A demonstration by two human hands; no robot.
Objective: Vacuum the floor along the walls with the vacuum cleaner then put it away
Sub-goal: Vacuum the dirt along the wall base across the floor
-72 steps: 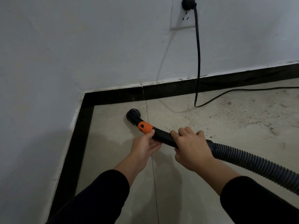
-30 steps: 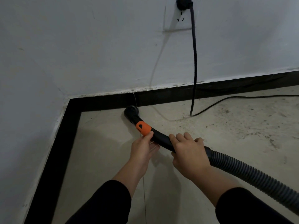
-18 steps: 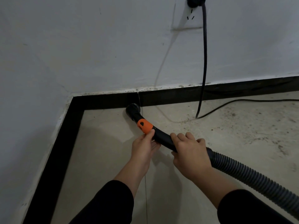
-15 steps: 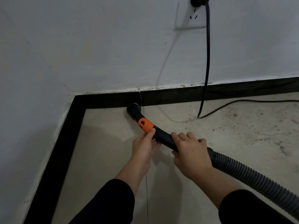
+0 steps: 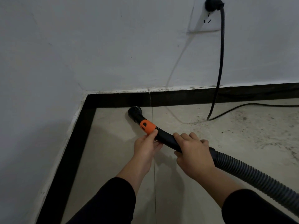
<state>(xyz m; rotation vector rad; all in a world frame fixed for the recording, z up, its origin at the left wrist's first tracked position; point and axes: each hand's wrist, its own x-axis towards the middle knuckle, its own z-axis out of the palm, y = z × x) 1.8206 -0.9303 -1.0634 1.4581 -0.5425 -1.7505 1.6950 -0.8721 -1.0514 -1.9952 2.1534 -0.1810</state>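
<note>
Vacuum's nozzle [image 5: 135, 111] on floor [image 5: 113, 159] at 11 o'clock of hands, against skirting [image 5: 113, 101]. Stiff tube [image 5: 166, 139] gripped twice: left hand [image 5: 146, 146] pinches by orange collar [image 5: 147, 126], right hand [image 5: 192, 152] fingers [image 5: 184, 137] wrap it. Likely light; ribbed hose [image 5: 250, 173] toward 4 o'clock flexes, so hold tube.

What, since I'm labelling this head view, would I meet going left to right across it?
Black skirting by the left wall → nozzle mouth → orange collar → right hand → ribbed hose. Left out for overlap: left hand, power cord.
</note>
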